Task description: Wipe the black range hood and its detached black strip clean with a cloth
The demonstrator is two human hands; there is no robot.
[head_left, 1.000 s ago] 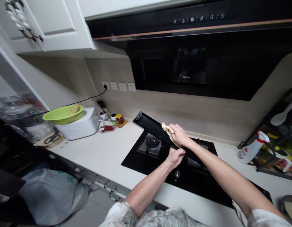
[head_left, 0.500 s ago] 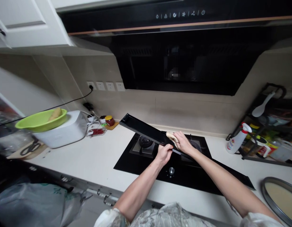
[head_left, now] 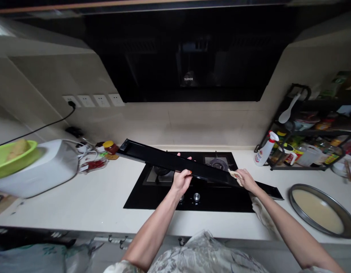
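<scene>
A long black panel (head_left: pixel 152 157) is held lengthwise above the gas stove (head_left: pixel 152 197), running from upper left down to the right. My left hand (head_left: pixel 181 179) grips the panel near its middle, fingers wrapped over the top edge. Further right, my right hand (head_left: pixel 246 179) presses a pale cloth (head_left: pixel 234 174) against the panel's surface. The panel's right end (head_left: pixel 273 192) sits low near the counter.
A white appliance (head_left: pixel 47 170) with a green bowl (head_left: pixel 10 157) on it stands at the left. A spray bottle (head_left: pixel 264 151) and a black rack (head_left: pixel 312 140) of jars stand at the right. A metal tray (head_left: pixel 323 210) of pale liquid lies at right front. The range hood (head_left: pixel 186 57) hangs above.
My right hand has slid the cloth along the panel from its middle toward the right end. The view has tilted down and shifted right; my left hand stays on the panel.
</scene>
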